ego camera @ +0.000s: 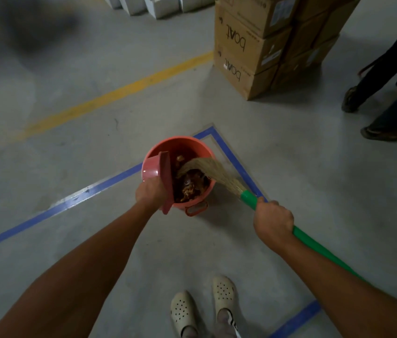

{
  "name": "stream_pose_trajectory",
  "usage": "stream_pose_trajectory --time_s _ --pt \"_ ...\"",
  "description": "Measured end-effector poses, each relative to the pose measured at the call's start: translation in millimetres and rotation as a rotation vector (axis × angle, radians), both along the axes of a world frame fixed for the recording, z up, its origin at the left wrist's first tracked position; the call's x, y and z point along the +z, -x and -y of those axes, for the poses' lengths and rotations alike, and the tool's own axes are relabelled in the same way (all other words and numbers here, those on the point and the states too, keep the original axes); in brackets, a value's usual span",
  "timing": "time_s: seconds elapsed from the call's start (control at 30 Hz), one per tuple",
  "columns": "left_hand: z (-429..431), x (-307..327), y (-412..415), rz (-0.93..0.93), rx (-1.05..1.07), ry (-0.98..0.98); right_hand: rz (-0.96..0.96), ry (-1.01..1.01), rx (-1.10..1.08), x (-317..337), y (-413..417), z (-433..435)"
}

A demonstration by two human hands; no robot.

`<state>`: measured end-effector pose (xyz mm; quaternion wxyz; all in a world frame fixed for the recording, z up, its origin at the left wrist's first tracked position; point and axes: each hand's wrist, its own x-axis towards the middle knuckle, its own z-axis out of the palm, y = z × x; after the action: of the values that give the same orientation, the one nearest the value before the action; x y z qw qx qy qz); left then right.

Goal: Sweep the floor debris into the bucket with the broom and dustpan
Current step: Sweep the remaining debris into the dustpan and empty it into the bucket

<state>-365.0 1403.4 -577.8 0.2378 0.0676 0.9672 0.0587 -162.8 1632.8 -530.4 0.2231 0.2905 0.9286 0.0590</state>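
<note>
A salmon-red bucket (199, 146) stands on the grey floor inside a blue tape corner, with brown debris (190, 189) lying in it. My left hand (149, 192) grips the matching red dustpan (165, 174), which is tipped steeply over the bucket's left rim. My right hand (273, 222) grips the green handle of the broom (314, 242). The broom's straw bristles (207, 170) reach down into the bucket's opening, just above the debris.
Stacked cardboard boxes (260, 45) stand at the back right, white boxes (158, 6) at the top. Another person's legs and shoes (377, 103) are at the right edge. Yellow line (119, 91) and blue tape (70, 203) cross the floor. My feet in white clogs (204, 306) stand below.
</note>
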Motion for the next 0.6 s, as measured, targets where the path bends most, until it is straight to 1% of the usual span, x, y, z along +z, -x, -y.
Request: stream_pose_trajectory --time_s 0.1,0.2,0.3,0.47,0.53,0.6 --pt "1 5 -2 0.021 0.017 -0.009 -0.011 -0.013 -0.001 8 -5 2" --pt "4 9 -4 0.007 0.079 -0.073 -0.007 0.029 -0.039 14 -7 3" --pt "11 15 -9 -0.022 0.158 -0.163 -0.024 0.130 -0.104 19 -14 3" --pt "34 32 -30 0.005 0.241 -0.243 -0.123 0.347 -0.243 30 -38 8" --pt "44 41 -44 -0.004 0.281 -0.281 -0.151 0.401 -0.256 34 -43 15" --pt "52 51 -61 0.004 0.361 -0.368 -0.181 0.449 -0.272 39 -44 23"
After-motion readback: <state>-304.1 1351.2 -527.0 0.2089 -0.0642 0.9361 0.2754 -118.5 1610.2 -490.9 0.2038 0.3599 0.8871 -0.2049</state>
